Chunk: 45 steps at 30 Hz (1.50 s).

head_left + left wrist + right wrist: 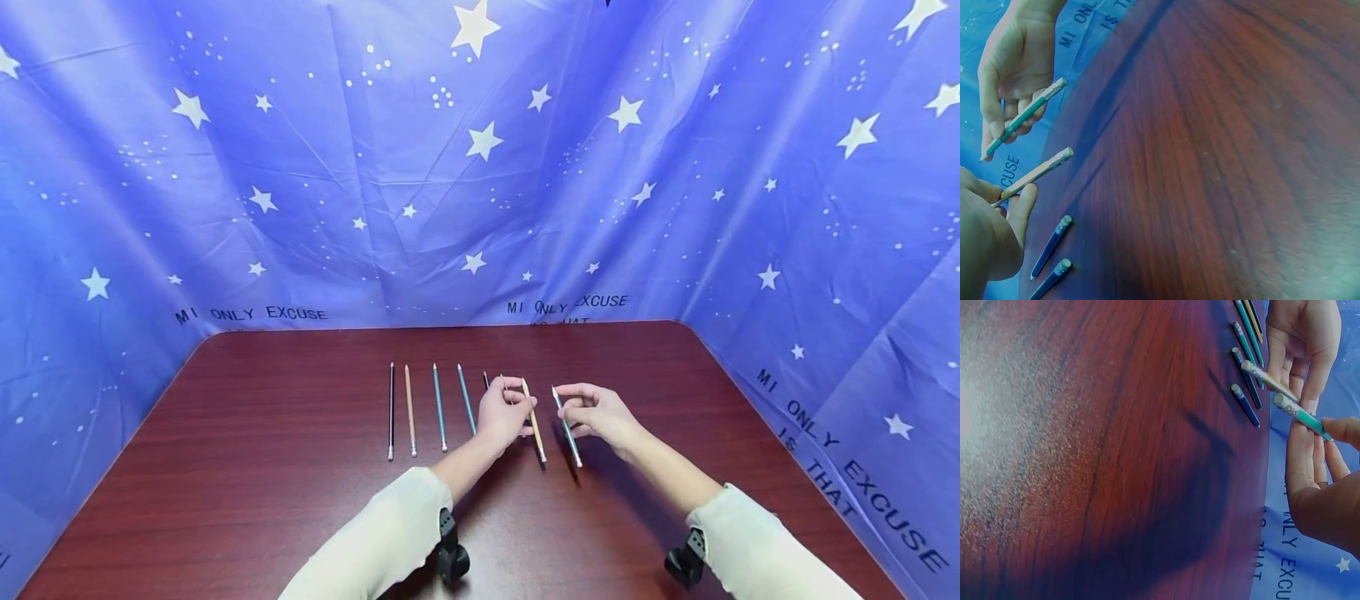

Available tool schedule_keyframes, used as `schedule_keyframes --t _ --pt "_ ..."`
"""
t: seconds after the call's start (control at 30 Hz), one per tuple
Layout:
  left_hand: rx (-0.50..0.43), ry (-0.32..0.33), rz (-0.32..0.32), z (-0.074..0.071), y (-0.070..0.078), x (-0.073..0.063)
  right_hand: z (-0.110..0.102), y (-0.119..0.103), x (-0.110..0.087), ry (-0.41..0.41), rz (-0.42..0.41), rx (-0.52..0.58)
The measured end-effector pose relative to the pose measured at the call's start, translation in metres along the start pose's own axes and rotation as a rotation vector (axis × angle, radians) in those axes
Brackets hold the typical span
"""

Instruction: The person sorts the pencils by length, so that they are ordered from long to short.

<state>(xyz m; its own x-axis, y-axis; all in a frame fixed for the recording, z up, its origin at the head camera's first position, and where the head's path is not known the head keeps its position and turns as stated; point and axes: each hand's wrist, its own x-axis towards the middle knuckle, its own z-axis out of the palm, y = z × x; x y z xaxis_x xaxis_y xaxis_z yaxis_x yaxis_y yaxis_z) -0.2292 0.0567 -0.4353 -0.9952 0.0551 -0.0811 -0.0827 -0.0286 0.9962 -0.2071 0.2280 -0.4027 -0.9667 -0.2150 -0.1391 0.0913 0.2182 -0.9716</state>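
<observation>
My left hand (506,414) pinches a yellow wood-coloured pencil (535,423), held tilted just above the table with its eraser end toward me. To its right, my right hand (602,417) pinches a teal pencil (569,433) between thumb and fingers, also lifted, its shadow falling beneath. The two held pencils are apart, side by side. Left of the hands a row lies on the table: a black pencil (391,412), a wood-coloured pencil (410,412), a teal pencil (439,408) and another teal pencil (466,396). A dark pencil (1052,247) lies near the left hand, partly hidden in the head view.
The dark red wooden table (247,467) has rounded far corners. Behind it and along the sides hangs a blue curtain (420,167) with white stars and black lettering. Black cameras (452,550) are strapped at both wrists over pale sleeves (382,533).
</observation>
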Motion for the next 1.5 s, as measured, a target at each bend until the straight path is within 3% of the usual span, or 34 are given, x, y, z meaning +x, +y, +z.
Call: schedule_keyframes --t 0.4,0.8,1.1,1.5 --pt "0.084 0.070 0.028 0.013 -0.012 0.023 -0.005 0.003 0.004 0.010 0.000 0.010" --pt "0.170 0.101 0.055 0.015 -0.009 0.038 -0.008 0.001 0.004 0.017 0.007 0.025" --pt "0.202 0.108 0.029 0.015 -0.007 0.047 -0.008 0.000 0.005 0.018 0.008 0.021" --pt "0.219 0.126 -0.022 0.015 -0.006 0.047 -0.009 0.003 0.009 0.026 0.015 0.028"
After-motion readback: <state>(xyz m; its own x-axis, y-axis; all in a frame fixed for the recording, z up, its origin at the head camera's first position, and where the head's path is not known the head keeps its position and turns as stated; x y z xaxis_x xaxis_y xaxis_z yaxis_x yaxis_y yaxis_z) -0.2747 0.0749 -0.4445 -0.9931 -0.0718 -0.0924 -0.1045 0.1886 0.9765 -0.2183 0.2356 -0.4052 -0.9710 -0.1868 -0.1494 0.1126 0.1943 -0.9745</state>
